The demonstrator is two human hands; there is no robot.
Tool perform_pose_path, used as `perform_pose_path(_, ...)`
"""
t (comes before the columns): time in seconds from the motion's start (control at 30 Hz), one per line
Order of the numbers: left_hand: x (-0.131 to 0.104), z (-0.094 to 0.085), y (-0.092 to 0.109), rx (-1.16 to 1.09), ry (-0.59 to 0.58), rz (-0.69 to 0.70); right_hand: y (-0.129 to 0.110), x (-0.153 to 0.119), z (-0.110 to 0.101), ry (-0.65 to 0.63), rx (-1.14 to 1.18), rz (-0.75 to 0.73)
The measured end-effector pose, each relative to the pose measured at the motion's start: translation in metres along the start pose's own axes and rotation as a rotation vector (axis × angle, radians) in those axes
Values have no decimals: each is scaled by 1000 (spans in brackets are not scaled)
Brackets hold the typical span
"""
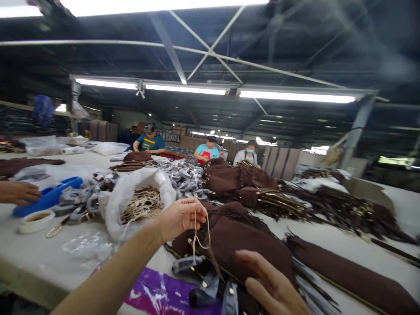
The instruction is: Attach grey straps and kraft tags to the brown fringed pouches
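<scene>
My left hand (185, 215) is closed in a pinch on a thin cream string (209, 232), which hangs down in a loop. Below it lie several small bundles in grey wrapping (190, 263), and the string's lower end reaches them. My right hand (272, 284), fingers apart and holding nothing, hovers at the lower right over dark brown fabric pieces (243, 240) with fringed ends and gold-coloured edging. To the left of my left hand stands a white plastic bag (120, 197), its mouth wide, filled with tangled cream strings (144, 203).
Another person's hand (22, 192) is at the left by a blue tray (62, 192). A tape roll (37, 221) sits near the front edge. Purple plastic packaging (157, 293) lies closest to me. Across the table (19, 249), three people work behind heaps of grey-wrapped pieces (183, 175) and brown fabric.
</scene>
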State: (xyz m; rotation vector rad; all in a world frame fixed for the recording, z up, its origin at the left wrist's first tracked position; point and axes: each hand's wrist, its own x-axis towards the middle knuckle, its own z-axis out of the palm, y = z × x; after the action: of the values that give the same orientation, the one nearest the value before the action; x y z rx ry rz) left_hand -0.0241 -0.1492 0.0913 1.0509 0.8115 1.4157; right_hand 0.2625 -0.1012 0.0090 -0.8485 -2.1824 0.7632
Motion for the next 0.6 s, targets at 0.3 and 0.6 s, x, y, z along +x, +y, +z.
perform_pose_path(0.3, 12, 62, -83, -183, -95, -139, -29, 3, 48, -57, 883, 174)
perform_pose_path(0.6, 14, 67, -135, -46, 101, -93, -9, -27, 48, 203, 1151, 296)
